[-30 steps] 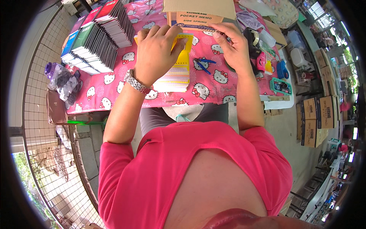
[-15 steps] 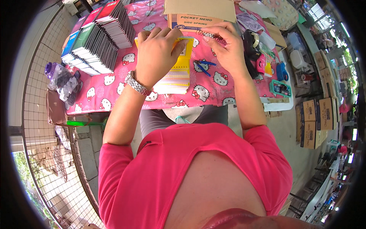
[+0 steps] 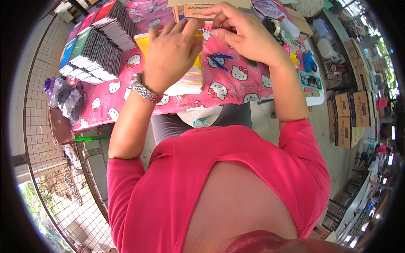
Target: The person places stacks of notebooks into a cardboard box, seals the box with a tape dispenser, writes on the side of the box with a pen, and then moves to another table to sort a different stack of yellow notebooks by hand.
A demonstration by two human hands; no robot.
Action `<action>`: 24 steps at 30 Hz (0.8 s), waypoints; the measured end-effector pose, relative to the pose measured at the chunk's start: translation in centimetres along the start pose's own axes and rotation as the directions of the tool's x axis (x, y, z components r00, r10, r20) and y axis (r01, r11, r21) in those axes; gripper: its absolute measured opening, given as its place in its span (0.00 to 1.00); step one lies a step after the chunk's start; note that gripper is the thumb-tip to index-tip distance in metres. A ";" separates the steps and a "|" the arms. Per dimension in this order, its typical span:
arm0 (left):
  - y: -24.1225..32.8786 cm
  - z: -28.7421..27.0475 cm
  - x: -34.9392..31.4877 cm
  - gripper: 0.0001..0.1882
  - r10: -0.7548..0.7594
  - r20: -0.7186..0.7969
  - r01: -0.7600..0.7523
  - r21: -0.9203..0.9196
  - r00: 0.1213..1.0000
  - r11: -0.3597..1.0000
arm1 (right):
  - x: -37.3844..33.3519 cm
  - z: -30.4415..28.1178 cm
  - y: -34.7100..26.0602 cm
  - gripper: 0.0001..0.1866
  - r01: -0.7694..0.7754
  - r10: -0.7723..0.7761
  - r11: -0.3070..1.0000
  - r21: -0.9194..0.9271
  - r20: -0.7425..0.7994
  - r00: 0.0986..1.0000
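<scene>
The left hand [image 3: 171, 52] lay flat, back up and fingers a little spread, on top of the yellow stack of notepads [image 3: 185, 80]. This stack sat on the pink patterned tablecloth [image 3: 236, 84], close to the near edge of the table and at about 12 o'clock from the person's chest. The hand covered most of the top pad, with the fingertips at the far edge of the pile. A metal wristwatch [image 3: 144, 90] was on this wrist.

The right hand [image 3: 242, 31] was lifted a little above the cloth, at about 1 o'clock. Its thumb and first fingers were drawn together into a pinch, just beside the fingertips of the left hand. Something small and thin seemed to be between them, but I could not tell what it was. The other fingers were curled loosely.

To do this step well, I judge that the left palm should press evenly, so that the pads stay square and do not slide apart. The right hand should keep its pinch light and work close to the far edge of the stack, because a strong pull could drag the top pad away.

Behind the hands, at 12 o'clock, stood a brown cardboard box [image 3: 198, 7]. At 10 o'clock were rows of dark notebooks [image 3: 103, 46], leaning one on another. Two blue pens [image 3: 219, 61] lay on the cloth between the hands and the near edge, at about 1 o'clock.
</scene>
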State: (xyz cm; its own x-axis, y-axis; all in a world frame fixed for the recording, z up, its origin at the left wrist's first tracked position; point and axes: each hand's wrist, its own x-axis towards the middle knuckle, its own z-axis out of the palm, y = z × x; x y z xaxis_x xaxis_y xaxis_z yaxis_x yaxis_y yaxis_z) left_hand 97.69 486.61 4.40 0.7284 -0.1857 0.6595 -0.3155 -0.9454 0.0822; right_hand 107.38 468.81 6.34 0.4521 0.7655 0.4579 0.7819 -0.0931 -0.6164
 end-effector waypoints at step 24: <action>-1.2 -0.2 -0.4 0.10 0.025 -0.029 -0.030 -0.165 0.999 0.986 | -18.7 8.1 26.3 0.26 -0.700 0.642 0.710 -0.084 -0.332 0.691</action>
State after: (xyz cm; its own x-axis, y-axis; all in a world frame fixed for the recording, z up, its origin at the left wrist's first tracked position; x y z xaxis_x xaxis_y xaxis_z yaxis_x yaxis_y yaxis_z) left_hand 97.61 487.91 4.19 0.7022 -0.2015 0.6829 -0.4328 -0.8824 0.1847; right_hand 116.03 457.19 -23.65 0.9569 0.2580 0.1333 0.2746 -0.6551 -0.7039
